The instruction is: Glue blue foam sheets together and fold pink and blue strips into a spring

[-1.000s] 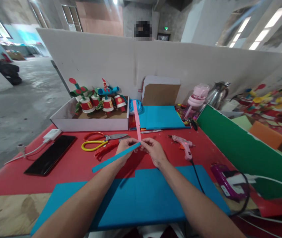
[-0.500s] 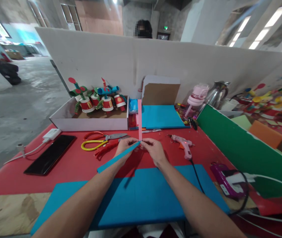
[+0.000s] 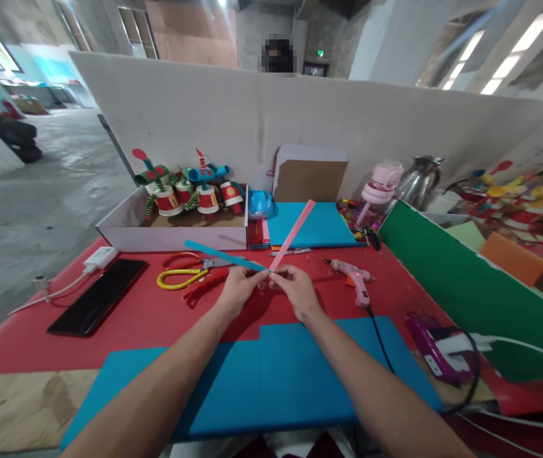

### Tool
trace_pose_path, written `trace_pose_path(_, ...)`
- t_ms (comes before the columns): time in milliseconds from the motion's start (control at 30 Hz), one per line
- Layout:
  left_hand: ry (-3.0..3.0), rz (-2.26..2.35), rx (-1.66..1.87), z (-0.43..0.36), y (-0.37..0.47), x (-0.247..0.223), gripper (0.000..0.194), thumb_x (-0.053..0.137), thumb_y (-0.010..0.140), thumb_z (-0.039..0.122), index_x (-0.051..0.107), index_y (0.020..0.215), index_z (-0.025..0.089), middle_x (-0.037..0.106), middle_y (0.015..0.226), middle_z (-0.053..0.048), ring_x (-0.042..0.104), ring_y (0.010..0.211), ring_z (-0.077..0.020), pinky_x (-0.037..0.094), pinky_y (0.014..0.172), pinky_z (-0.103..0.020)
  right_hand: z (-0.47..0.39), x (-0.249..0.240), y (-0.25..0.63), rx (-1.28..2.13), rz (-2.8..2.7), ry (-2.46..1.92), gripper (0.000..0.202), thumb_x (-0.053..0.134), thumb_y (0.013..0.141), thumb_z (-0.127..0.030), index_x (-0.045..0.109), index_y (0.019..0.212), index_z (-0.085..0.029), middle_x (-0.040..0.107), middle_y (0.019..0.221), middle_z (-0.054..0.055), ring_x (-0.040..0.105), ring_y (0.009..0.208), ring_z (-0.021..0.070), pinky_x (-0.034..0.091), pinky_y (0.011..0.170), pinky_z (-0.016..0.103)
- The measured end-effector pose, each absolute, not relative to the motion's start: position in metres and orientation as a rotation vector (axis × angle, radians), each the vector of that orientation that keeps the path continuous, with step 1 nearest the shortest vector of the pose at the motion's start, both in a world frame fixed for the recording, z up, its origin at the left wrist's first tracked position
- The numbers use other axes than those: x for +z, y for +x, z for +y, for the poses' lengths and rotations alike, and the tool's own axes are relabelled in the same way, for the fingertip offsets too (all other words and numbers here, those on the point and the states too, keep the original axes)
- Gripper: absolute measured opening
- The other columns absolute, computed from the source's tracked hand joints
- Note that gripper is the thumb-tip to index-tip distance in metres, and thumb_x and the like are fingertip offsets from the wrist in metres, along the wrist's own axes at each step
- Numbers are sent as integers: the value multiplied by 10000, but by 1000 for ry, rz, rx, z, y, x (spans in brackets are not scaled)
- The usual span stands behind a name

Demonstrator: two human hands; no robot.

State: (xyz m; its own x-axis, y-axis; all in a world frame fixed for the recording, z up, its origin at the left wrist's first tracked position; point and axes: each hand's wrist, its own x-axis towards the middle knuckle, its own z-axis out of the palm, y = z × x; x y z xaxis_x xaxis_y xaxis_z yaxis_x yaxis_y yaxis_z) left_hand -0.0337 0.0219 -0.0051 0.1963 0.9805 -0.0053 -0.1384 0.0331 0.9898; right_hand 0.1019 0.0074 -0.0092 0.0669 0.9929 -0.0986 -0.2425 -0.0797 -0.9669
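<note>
Between the fingertips of both hands, two paper strips meet at one end. My left hand [image 3: 243, 284] pinches by that joint, where the blue paper strip [image 3: 219, 254] runs off up and to the left. On the other side my right hand [image 3: 295, 286] pinches the same joint, and the pink paper strip [image 3: 294, 234] slants up to the right from it. Fingers cover the joint itself, so how the strips overlap is hard to see. Both hands hover over the red tabletop, just beyond the large blue sheets [image 3: 276, 381].
Scissors [image 3: 183, 278] and red-handled pliers [image 3: 205, 285] lie left of my hands. A pink glue gun [image 3: 355, 278] with its cord lies right. Behind stand a box [image 3: 171, 239] of paper-cup figures and blue paper [image 3: 314, 222]. A phone [image 3: 97, 298] lies far left; a person is beyond the partition.
The blue strip has swung from pointing down-left to pointing up-left. The pink strip has tilted from upright to the right. Both hands stay nearly in place.
</note>
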Motion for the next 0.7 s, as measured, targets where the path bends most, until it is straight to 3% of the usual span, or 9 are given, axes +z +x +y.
trace_pose_path(233, 1313, 1033, 1155, 23, -35, -4, 163, 700, 645, 312, 617, 612, 177, 573, 549, 20, 514, 534, -123, 414, 558, -242, 9, -6, 108, 1433, -951, -1133, 310, 808, 535, -369, 618, 675, -167, 646, 582, -21, 606, 522, 101, 532, 614, 261)
trace_pose_path(467, 1275, 1040, 1115, 23, -34, -7, 270, 688, 665, 395, 586, 563, 166, 572, 531, 4, 502, 518, -123, 393, 543, -249, 7, -5, 106, 1447, -881, -1150, 328, 826, 513, -372, 612, 639, -158, 661, 562, 11, 637, 537, 124, 550, 616, 266)
trace_pose_path(700, 1087, 882, 1174, 22, -34, -2, 256, 677, 697, 388, 583, 616, 165, 547, 548, 19, 478, 516, -97, 390, 527, -226, 8, -3, 101, 1388, -800, -1191, 324, 831, 501, -354, 605, 621, -156, 655, 540, 6, 621, 522, 109, 540, 595, 244)
